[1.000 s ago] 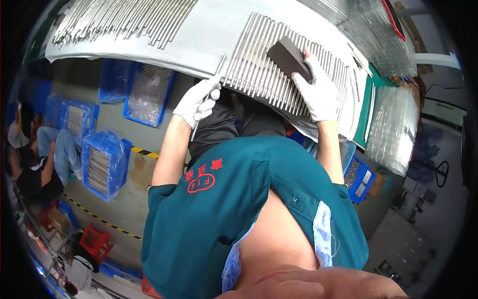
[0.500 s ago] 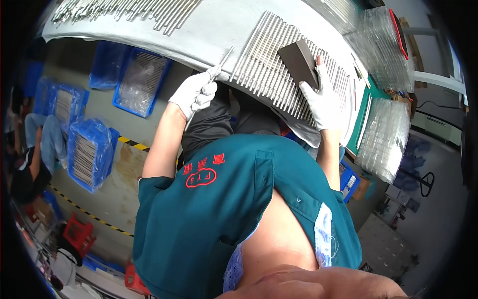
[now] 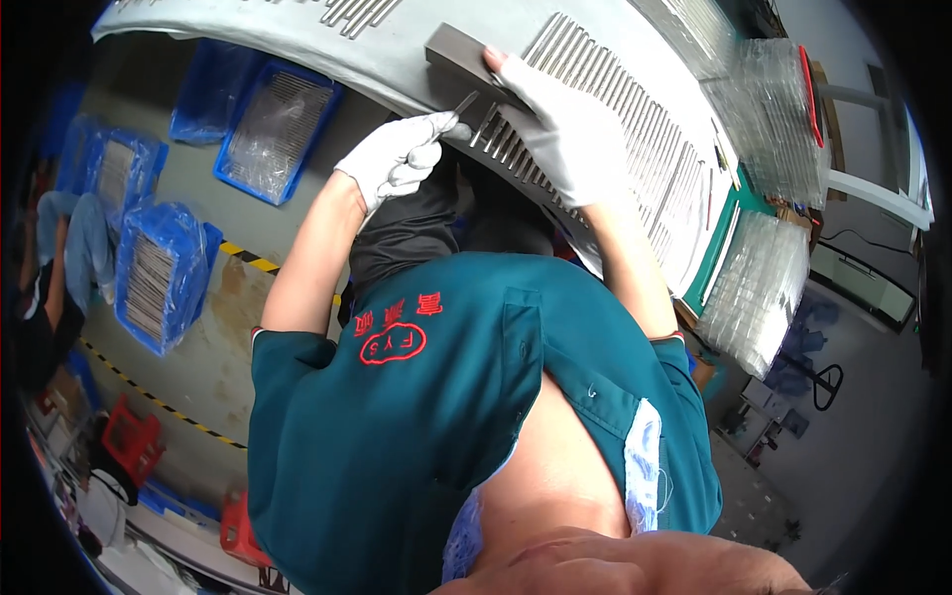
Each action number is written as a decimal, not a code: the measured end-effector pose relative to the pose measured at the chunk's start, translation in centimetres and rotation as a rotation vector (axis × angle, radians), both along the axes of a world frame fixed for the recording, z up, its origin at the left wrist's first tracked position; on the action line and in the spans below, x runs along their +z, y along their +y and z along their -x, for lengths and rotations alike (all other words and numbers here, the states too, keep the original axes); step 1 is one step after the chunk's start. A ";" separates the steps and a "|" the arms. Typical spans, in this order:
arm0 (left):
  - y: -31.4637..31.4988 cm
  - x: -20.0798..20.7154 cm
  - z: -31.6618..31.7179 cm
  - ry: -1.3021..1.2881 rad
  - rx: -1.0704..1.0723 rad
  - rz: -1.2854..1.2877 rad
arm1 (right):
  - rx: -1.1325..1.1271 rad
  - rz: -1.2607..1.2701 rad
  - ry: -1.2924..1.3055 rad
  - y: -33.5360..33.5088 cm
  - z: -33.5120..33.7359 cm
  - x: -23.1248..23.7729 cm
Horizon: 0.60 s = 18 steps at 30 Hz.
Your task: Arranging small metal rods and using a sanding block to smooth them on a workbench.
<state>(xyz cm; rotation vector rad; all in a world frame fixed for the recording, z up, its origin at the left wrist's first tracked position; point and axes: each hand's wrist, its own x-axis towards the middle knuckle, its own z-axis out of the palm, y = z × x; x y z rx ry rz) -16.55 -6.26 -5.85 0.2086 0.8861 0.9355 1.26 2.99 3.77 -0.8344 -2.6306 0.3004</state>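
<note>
Left hand (image 3: 397, 161): white glove, forearm angled up and rightward, fingers curled shut around one thin metal rod (image 3: 465, 103); rod slants, upper tip near desk (image 3: 268, 32) edge. Right hand (image 3: 573, 134): gloved, reaching up and leftward across row, clamped on one dark brown block (image 3: 458, 54), fingertip on its upper face. Block over desk, at left end of row. Row of metal rods (image 3: 643, 124): dozens, partly covered, exact count impossible. More rods (image 3: 359, 14) at upper left, cut by picture edge.
</note>
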 end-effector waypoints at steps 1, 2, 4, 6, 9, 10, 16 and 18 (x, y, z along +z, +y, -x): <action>-0.1 -1.0 0.3 -0.148 -0.010 -0.020 | 0.037 -0.014 0.041 0.1 -0.5 -0.4; -0.3 -2.0 0.5 -0.148 0.005 -0.019 | 0.059 0.004 0.075 0.2 -1.3 -0.8; -0.7 -3.4 0.5 -0.558 0.030 -0.039 | 0.027 0.072 0.040 -0.3 -3.2 -0.6; -0.7 -3.8 0.5 -0.636 0.015 -0.045 | -0.012 0.122 0.029 -0.5 -3.0 -0.3; -0.4 -4.1 0.3 -0.696 0.010 -0.051 | 0.052 -0.068 -0.049 -0.2 -0.2 0.6; -0.3 -3.8 0.4 -0.697 0.011 -0.052 | 0.053 -0.069 -0.050 0.0 -0.2 0.5; -0.6 -3.3 0.0 -0.662 0.064 0.021 | 0.064 -0.018 0.046 -0.3 -3.1 0.2; -0.5 -3.5 0.2 -0.573 0.033 0.003 | 0.071 -0.124 -0.014 0.0 -1.9 0.2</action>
